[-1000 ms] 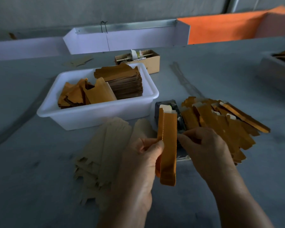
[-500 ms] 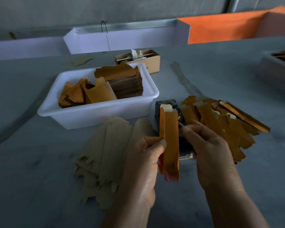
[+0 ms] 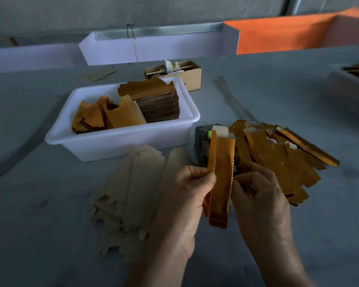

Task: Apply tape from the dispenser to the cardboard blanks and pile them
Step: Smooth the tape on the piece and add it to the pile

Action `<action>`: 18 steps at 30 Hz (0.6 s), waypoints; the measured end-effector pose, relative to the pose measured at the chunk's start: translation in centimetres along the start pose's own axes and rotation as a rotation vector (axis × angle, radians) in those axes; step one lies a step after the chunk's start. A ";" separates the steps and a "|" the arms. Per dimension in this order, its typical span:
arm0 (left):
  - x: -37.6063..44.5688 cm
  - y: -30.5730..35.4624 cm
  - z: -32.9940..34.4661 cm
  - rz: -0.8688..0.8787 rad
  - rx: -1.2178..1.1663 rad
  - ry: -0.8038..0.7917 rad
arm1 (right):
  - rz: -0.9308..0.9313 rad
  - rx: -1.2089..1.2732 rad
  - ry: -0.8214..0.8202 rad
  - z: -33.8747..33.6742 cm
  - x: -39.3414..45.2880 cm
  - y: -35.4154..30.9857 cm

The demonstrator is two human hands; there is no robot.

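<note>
Holding item: one gold cardboard blank (image 3: 221, 175), upright above the counter (image 3: 39, 214), pinched on its left edge by the left hand (image 3: 187, 195) between thumb and curled fingers. Right hand (image 3: 259, 195) sits at the blank's right edge, fingers curled toward it; whether they grip it cannot be told. Tape dispenser (image 3: 201, 139): dark, on the counter directly behind the blank, mostly hidden. Pile of gold blanks (image 3: 282, 158): at 2 o'clock from the hands, just beside the dispenser. Fan of pale blanks (image 3: 133, 193): lying flat at 9 o'clock. White tub (image 3: 120, 141): at 11 o'clock, holding loose and stacked blanks. Small cardboard box (image 3: 192, 76): at 12 o'clock, beyond the tub.
</note>
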State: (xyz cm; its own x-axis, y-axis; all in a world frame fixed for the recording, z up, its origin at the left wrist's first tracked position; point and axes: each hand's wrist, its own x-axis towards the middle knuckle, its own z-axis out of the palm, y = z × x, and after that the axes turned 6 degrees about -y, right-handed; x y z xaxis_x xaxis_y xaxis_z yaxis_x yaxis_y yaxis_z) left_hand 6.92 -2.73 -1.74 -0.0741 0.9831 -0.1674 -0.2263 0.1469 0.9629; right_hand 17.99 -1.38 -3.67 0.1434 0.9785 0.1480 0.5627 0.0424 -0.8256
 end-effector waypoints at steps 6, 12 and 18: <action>0.3 -0.4 0.0 0.000 0.135 -0.005 | -0.137 -0.078 0.069 0.3 -0.5 0.0; 0.4 0.1 0.2 0.032 0.224 0.032 | -0.280 -0.348 0.080 -0.1 0.0 -0.9; 0.1 0.5 0.5 0.060 0.367 0.032 | -0.248 -0.506 -0.035 -0.9 0.0 -0.8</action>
State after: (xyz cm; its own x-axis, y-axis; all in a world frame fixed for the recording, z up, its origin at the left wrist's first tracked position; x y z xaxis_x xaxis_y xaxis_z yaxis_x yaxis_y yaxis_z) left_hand 7.26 -2.51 -1.20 -0.1079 0.9882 -0.1091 0.1423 0.1239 0.9820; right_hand 18.27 -1.60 -2.47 -0.0646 0.9581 0.2792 0.8976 0.1781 -0.4032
